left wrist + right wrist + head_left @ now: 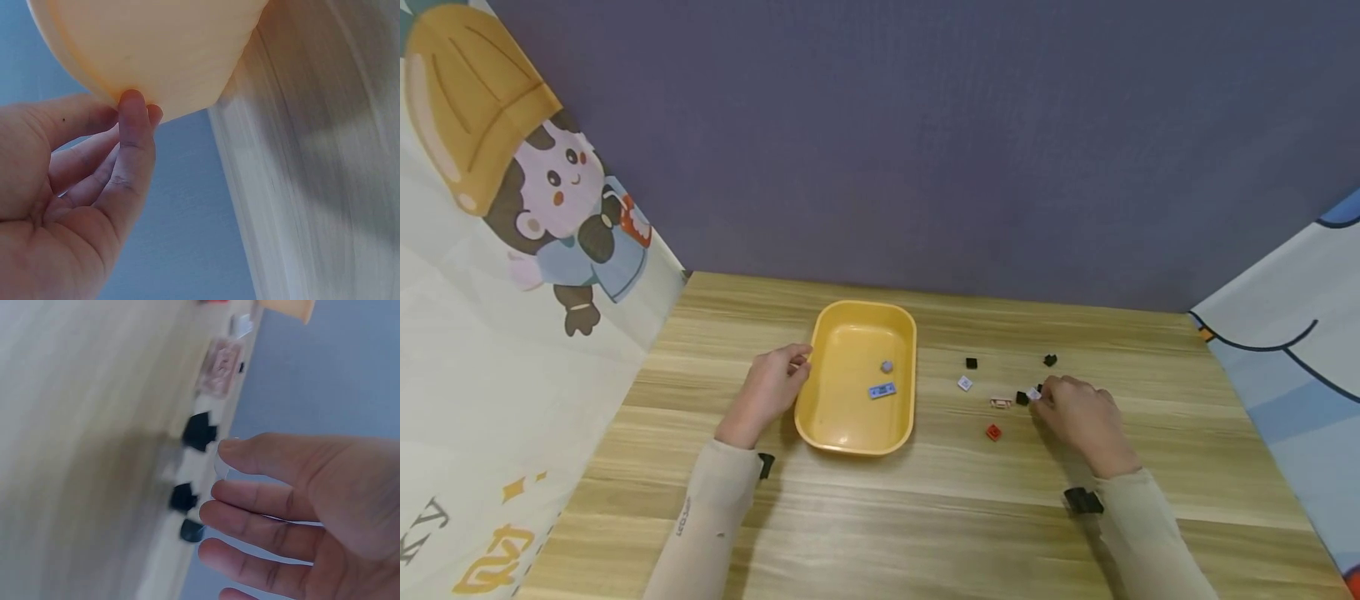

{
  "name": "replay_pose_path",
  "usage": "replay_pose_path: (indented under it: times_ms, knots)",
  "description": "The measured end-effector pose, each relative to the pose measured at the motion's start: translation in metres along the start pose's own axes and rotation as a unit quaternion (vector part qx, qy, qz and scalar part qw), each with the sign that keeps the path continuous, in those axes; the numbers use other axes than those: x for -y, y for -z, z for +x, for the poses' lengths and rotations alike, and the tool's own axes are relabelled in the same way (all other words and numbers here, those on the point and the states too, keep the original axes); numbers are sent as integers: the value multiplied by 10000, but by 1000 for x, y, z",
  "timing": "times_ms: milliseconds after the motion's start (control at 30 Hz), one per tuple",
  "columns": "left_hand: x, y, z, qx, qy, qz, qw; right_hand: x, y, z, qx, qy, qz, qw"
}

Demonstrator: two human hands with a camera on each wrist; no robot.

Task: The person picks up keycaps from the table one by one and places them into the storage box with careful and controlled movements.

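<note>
My left hand [769, 387] pinches the left rim of a yellow plastic tray [803, 425]. In the left wrist view, the thumb and fingertips meet at the edge of the tray [169, 56]. Inside it lie a blue printed brick [882, 390] and a small lavender piece [887, 366]. Over on the right, my right hand [1084, 418] holds a small white piece [1033, 393] between thumb and index finger. That white piece [221, 467] is partly hidden by the fingertips, and the other fingers are spread loosely. Just left of this hand lies a black piece [1022, 398].
Between tray and right hand lie a pink piece [1001, 402], a red brick [993, 432], a white tile [965, 383] and a black piece [972, 363]. Another black piece [1050, 360] lies beyond the right hand. A dark blue-grey wall [925, 167] borders the wooden table [880, 517] at the back.
</note>
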State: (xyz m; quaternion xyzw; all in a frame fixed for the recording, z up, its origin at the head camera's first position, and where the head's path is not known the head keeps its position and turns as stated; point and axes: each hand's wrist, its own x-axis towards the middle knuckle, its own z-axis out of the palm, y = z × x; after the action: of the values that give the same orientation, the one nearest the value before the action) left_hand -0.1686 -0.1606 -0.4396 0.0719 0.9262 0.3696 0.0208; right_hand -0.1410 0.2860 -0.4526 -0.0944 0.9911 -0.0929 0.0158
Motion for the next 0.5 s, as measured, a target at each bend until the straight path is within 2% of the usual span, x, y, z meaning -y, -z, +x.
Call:
replay_pose_path:
  times_ms: [267, 500]
  knots:
    - [-1, 1, 0, 9, 35, -18, 10000, 37, 16, 12, -107, 275, 87, 9995]
    - [-1, 1, -1, -49, -4, -28, 10000, 80, 25, 21, -517, 783, 86, 9956]
